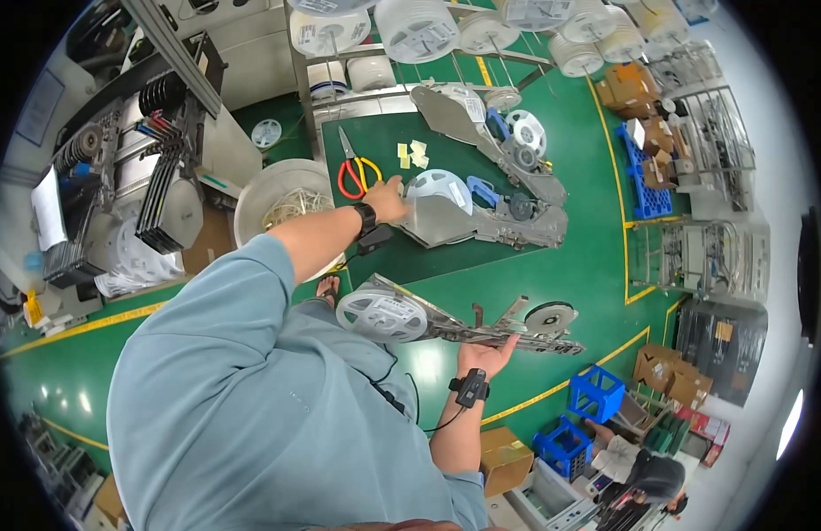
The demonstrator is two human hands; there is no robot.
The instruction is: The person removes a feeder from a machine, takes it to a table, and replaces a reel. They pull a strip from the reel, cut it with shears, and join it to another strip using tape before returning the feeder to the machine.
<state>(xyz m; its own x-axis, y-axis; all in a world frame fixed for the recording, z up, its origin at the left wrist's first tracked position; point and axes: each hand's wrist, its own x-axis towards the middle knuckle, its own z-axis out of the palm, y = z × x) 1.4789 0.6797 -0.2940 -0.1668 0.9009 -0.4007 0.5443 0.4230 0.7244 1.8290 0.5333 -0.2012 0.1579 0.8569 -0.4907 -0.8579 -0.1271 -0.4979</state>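
My left hand reaches over the green-topped table and grips the rear end of a grey metal tape feeder; some of its fingers are hidden. That feeder carries a white reel and has a blue handle. My right hand holds up another tape feeder from below, off the table's near side, with a white reel at one end and a dark-rimmed reel at the other. A third tape feeder lies farther back on the table.
Scissors with red and yellow handles lie beside yellow paper pieces. A round bin of tape scraps stands left of the table. Reels hang on a rack behind. Blue crates and a person are at lower right.
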